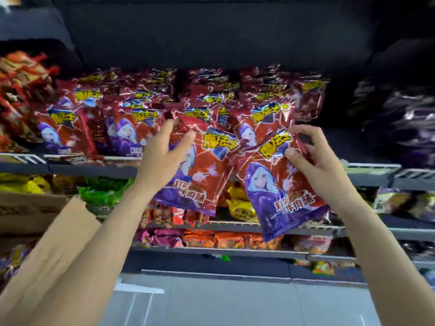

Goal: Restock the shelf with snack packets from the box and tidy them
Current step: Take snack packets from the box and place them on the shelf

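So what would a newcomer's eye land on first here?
Two red and purple snack packets held up mid-frame: the left hand grips the left packet and the right hand pinches the right packet. Behind them, a crowded row of matching packets fills the shelf.

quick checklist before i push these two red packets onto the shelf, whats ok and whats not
1. Left hand grips the left packet near its top edge: ok.
2. Right hand pinches the right packet at its top corner: ok.
3. Both packets face front and match the red packets on the shelf: ok.
4. Held packets are level: not ok, both hang tilted and their edges meet in the middle.
5. Free slot in the row behind them: cannot tell, the held packets and hands cover that spot.
6. Shelf rail is free of overhanging packets where it shows: ok.
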Demonstrator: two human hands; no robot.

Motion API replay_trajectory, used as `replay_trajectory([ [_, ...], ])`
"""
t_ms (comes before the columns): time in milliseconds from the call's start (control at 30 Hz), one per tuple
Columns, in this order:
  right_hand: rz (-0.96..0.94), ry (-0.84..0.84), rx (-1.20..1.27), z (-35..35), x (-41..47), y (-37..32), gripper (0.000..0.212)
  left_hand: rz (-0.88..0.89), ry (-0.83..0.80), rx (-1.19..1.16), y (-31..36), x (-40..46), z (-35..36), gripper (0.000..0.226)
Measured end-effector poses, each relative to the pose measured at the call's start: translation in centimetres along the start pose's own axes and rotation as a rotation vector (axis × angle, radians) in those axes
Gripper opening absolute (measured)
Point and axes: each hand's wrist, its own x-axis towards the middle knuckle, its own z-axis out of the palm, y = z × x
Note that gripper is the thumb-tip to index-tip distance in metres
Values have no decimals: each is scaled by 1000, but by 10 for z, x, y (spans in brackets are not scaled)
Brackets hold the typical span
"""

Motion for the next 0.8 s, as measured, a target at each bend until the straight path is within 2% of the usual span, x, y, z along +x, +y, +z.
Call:
replay_trajectory([
  [100, 22, 23, 27, -55, 5, 15, 35, -62, 64, -117, 25, 9, 46, 31],
  [167, 35, 46, 57, -87, 10, 23, 38, -49, 111, -189, 48, 14, 72, 17],
  [200, 38, 67, 63, -102, 13, 27, 39, -30, 132, -210, 61, 17, 84, 17],
  [333, 29, 187, 0, -149, 30, 45, 38, 72, 149, -133, 109, 41, 132, 8],
  [367, 28, 219, -34, -158, 36, 51, 38, 111, 146, -120, 117, 51, 146, 10],
  [433, 17, 279, -98, -173, 48, 64, 37, 157, 132, -104, 125, 71, 177, 28],
  [500, 11, 338, -136, -182, 63, 74, 38, 154, 131, -103, 129, 92, 207, 39],
  [667, 5, 373, -208, -193, 99, 102, 42, 27, 82, -224, 124, 136, 276, 32],
  [800, 68, 334, -108, -200, 124, 123, 43, -104, 45, -312, 115, 156, 314, 46],
])
